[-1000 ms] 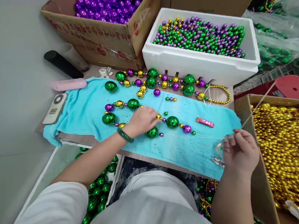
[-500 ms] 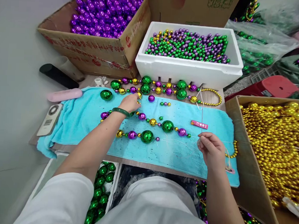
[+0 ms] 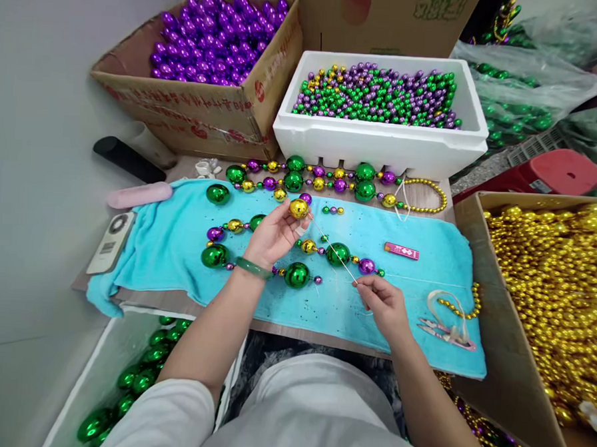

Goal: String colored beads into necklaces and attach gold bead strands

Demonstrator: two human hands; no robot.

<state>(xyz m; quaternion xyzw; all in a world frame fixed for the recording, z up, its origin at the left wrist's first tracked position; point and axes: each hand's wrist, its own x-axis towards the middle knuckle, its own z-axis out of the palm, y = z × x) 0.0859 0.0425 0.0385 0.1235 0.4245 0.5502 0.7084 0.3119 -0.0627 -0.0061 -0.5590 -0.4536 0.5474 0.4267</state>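
Observation:
My left hand [image 3: 272, 235], a green bangle [image 3: 253, 268] on its wrist, pinches a large gold bead [image 3: 299, 209] above the blue towel [image 3: 399, 302]. Between the fingertips of my right hand [image 3: 383, 304] is a long thin needle [image 3: 334, 251], its far end reaching the gold bead. Whether it has entered the hole cannot be made out. Below lies a beaded strand with a big green bead [image 3: 337, 254] and a purple bead [image 3: 367, 266]. Part of that strand is hidden by my left hand. A loose green bead [image 3: 218, 193] sits at the upper left.
A finished-looking bead strand [image 3: 293, 181] runs along the towel's back edge. Thread snips [image 3: 445, 333] and a pink lighter-sized packet [image 3: 402, 250] lie at right. Around stand a white foam box [image 3: 377, 147], a carton of purple beads [image 3: 184, 114] and a carton of gold beads [image 3: 503, 327].
My left hand has picked up the gold bead and come nearer, to the right. My right hand has moved left with the needle, which now points at the bead.

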